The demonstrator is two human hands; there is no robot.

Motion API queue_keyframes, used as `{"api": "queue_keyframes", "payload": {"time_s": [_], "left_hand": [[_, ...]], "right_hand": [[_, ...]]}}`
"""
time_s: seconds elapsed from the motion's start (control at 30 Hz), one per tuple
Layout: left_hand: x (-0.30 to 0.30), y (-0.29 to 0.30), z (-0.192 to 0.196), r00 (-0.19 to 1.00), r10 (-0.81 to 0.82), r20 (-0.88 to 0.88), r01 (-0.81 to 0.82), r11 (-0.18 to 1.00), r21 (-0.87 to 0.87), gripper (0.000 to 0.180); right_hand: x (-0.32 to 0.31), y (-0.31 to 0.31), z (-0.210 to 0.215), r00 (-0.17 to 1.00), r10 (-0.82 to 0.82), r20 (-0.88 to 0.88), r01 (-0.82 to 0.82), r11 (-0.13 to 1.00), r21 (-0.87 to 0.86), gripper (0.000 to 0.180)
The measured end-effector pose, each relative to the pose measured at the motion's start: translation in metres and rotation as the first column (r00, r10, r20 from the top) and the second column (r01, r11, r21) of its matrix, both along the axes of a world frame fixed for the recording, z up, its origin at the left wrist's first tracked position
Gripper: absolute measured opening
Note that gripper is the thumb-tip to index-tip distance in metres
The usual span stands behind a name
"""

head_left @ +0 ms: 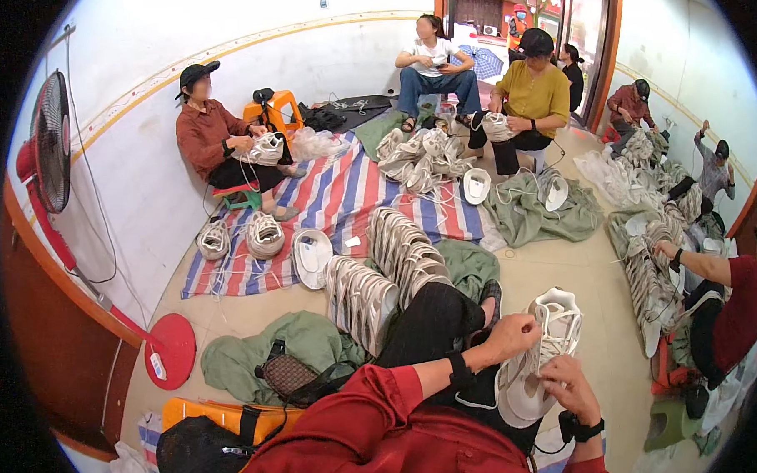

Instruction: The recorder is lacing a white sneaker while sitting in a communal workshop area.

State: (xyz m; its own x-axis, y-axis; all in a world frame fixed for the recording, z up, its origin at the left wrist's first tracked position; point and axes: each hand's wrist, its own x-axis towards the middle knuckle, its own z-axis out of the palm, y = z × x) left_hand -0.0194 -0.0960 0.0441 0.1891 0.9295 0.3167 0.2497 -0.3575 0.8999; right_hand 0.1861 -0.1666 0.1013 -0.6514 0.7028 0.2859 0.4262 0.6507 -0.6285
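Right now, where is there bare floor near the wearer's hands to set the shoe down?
Bare tan floor lies ahead of the white shoe held by left hand and right hand, bordered by the green cloth beyond and the shoe row to the right. Left of the wearer's knee it is crowded: lined-up shoes and striped mat.

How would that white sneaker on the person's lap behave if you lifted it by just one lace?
The white sneaker would probably dangle and swing, since the laces look thin and floppy. It seems light for its size: the left hand and right hand hold it without visible strain. Its thick sole likely stays stiff, so it should keep its shape.
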Motion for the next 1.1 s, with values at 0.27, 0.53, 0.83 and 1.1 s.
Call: {"api": "queue_keyframes", "payload": {"time_s": [0.27, 0.53, 0.83, 1.1], "left_hand": [[0.012, 0.007, -0.019, 0.979, -0.082, -0.188, 0.089, 0.996, 0.026, 0.027], [0.008, -0.059, 0.014, 0.8, -0.572, -0.18, 0.596, 0.792, 0.133, 0.023], [0.02, -0.089, 0.005, 0.788, -0.473, -0.395, 0.587, 0.771, 0.246, 0.022], [-0.005, -0.066, 0.001, 0.782, -0.5, -0.373, 0.567, 0.819, 0.091, 0.016]], "right_hand": [[-0.002, -0.002, -0.001, 0.993, -0.061, 0.105, 0.067, 0.996, -0.058, 0.021], [-0.005, 0.004, -0.018, 0.864, -0.465, -0.195, 0.344, 0.827, -0.446, 0.031], [-0.035, -0.002, -0.017, 0.878, -0.46, 0.131, 0.429, 0.879, 0.208, 0.017], [-0.01, -0.021, -0.006, 0.948, -0.318, 0.0, 0.318, 0.948, -0.019, 0.017]]}}
